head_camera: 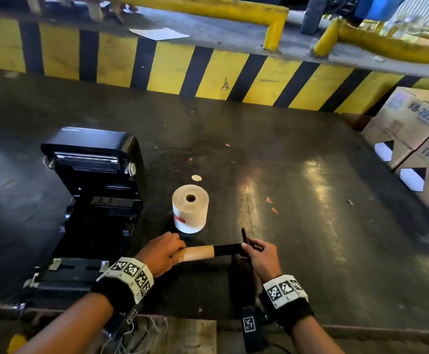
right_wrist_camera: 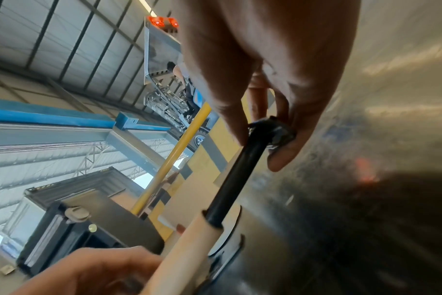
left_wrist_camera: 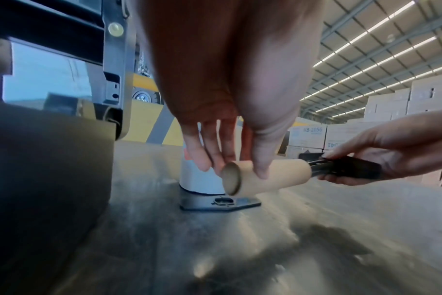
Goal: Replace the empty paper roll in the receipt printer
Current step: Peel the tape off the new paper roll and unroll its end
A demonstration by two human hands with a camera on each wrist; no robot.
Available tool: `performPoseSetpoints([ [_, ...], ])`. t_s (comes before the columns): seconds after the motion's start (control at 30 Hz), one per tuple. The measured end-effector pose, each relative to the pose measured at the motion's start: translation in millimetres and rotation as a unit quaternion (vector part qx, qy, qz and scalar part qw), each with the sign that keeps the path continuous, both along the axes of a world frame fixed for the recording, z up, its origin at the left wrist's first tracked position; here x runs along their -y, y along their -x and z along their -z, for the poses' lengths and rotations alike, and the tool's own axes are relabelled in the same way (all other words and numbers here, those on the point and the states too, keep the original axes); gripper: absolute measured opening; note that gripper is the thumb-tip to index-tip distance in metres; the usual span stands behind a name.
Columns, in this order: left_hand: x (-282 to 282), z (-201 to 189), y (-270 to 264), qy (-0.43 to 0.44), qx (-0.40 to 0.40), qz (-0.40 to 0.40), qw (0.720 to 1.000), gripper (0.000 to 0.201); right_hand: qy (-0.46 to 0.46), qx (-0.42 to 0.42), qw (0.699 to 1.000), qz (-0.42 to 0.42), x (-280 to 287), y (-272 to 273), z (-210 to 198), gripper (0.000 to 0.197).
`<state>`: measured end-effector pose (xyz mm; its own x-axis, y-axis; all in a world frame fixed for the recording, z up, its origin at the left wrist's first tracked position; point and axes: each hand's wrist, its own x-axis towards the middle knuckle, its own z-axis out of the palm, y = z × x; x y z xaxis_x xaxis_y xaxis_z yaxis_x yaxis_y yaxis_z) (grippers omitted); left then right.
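My left hand [head_camera: 166,252] grips a bare tan cardboard core [head_camera: 200,252] [left_wrist_camera: 270,176] [right_wrist_camera: 187,249] just above the dark table. The core sits partly on a black spindle [head_camera: 227,249] [right_wrist_camera: 236,177], whose other end my right hand [head_camera: 258,254] pinches at its flange [right_wrist_camera: 273,131]. A stretch of black shaft shows between core and right hand. The black receipt printer [head_camera: 93,200] stands at the left with its lid up and its bay bare. A full white paper roll [head_camera: 189,209] stands on end just beyond my hands, beside the printer.
A flat black plastic piece [left_wrist_camera: 220,202] lies on the table under the core. Cardboard boxes [head_camera: 415,134] are stacked at the right edge. A yellow-and-black striped kerb [head_camera: 182,70] runs along the far side. Small scraps and a round sticker [head_camera: 196,177] dot the table.
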<state>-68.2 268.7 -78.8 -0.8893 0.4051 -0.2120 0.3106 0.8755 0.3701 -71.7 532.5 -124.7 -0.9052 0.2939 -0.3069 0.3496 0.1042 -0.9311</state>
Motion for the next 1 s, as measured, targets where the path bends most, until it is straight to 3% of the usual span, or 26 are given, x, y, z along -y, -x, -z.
performPoseSetpoints([
  [0.17, 10, -8, 6, 0.061, -0.04, -0.015, 0.997, 0.028, -0.05, 0.029, 0.998, 0.023, -17, -6, 6, 0.025],
  [0.27, 8, -8, 9, 0.048, -0.028, -0.043, 0.998, 0.032, -0.081, 0.033, 0.995, -0.044, -4, -13, 4, 0.025],
  [0.43, -10, 7, 0, 0.071, 0.004, -0.005, 0.997, 0.029, -0.181, 0.036, 0.977, -0.108, 42, -21, 15, 0.025],
  [0.57, -12, 6, 6, 0.081, 0.018, -0.019, 0.996, 0.032, -0.233, 0.026, 0.959, -0.156, 50, -22, 7, 0.027],
  [0.67, -14, -3, 16, 0.004, 0.021, -0.099, 0.995, 0.036, -0.267, -0.033, 0.952, -0.145, 45, -10, -18, 0.035],
  [0.8, -20, -17, 38, -0.129, 0.012, -0.246, 0.96, 0.032, -0.275, -0.156, 0.927, -0.201, 62, 30, -60, 0.048],
  [0.93, -19, -18, 50, -0.189, 0.07, -0.29, 0.936, 0.028, -0.379, -0.065, 0.859, -0.339, 98, 70, -74, 0.062],
  [1.0, -14, -15, 53, -0.201, 0.079, -0.292, 0.932, 0.026, -0.392, -0.029, 0.845, -0.363, 109, 80, -68, 0.063],
])
